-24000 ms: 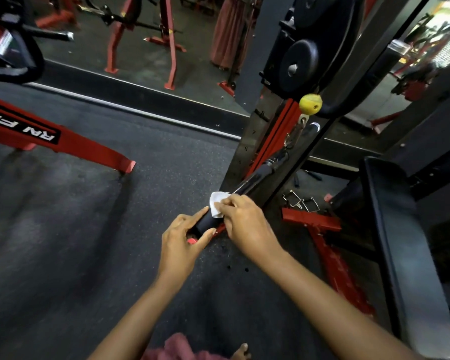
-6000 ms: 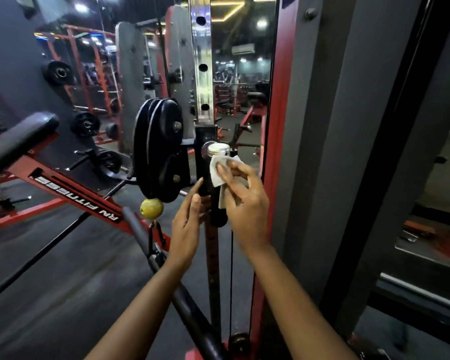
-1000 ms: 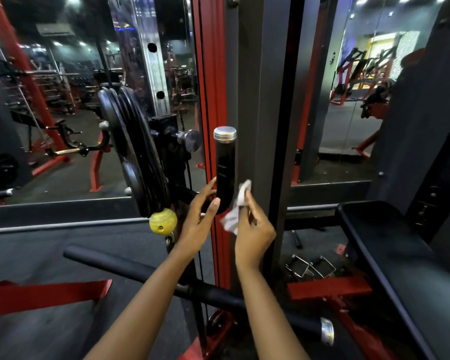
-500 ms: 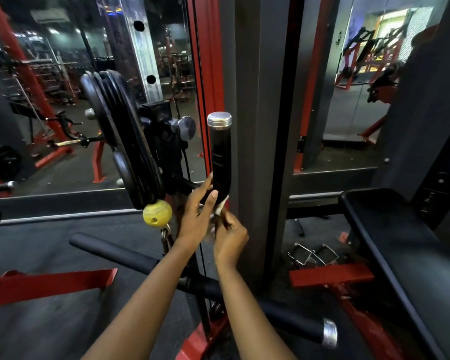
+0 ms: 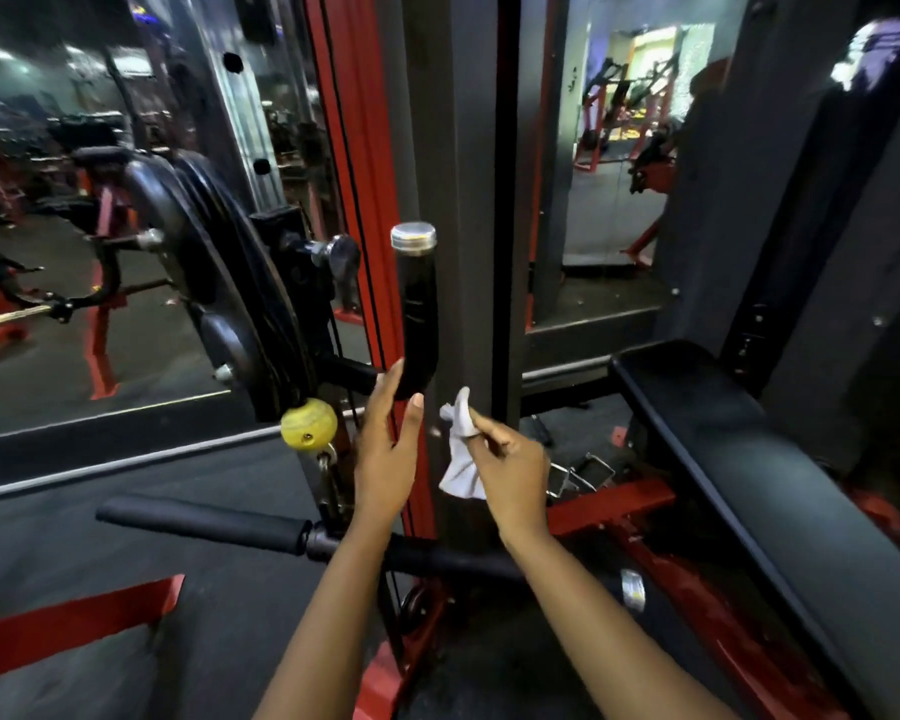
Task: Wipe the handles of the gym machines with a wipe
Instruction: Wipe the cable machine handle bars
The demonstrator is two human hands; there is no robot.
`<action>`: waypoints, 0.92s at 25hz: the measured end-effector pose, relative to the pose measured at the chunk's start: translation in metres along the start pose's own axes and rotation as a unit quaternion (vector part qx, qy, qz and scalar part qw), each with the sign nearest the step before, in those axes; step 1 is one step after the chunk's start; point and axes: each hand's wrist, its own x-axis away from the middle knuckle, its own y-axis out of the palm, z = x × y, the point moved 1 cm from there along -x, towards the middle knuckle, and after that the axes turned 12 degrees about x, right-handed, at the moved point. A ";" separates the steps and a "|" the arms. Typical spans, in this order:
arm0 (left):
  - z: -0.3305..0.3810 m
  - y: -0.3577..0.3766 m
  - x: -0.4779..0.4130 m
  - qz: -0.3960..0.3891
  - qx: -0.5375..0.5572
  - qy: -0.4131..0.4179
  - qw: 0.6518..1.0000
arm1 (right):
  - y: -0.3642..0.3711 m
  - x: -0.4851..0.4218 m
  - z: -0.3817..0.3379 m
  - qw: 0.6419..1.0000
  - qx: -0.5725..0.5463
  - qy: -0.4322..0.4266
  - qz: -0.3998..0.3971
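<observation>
Status at this step: I have the right hand (image 5: pixel 515 465) withdrawn from the upright handle (image 5: pixel 417 314). Half a second ago it was tucked under the handle's lower end with the wipe pressed there. Now it sits to the right of and below that end. The wipe (image 5: pixel 461 459) hangs free in the air, near the handle but not touching it. Right grip: narrow, thumb and fingers pinching the wipe's upper fold. Left grip: wide, holding nothing. The left hand (image 5: pixel 385 454) keeps its fingers straight, with the fingertips against the handle's curved bottom, much as before. The handle stands vertical with a chrome cap (image 5: pixel 413 235) on top, just right of the weight plates (image 5: pixel 219 283) and above the yellow ball (image 5: pixel 308 424). Reading: contact between wipe and handle is broken, so I judge the pass on this handle finished or paused. The long padded bar (image 5: pixel 204 519) lying crosswise beneath both forearms is the nearest other handle. I cannot tell from here whether it needs wiping.
</observation>
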 end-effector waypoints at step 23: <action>0.024 0.124 0.344 -0.555 -0.262 0.108 0.782 | -0.309 0.374 0.016 0.900 0.372 0.146 0.175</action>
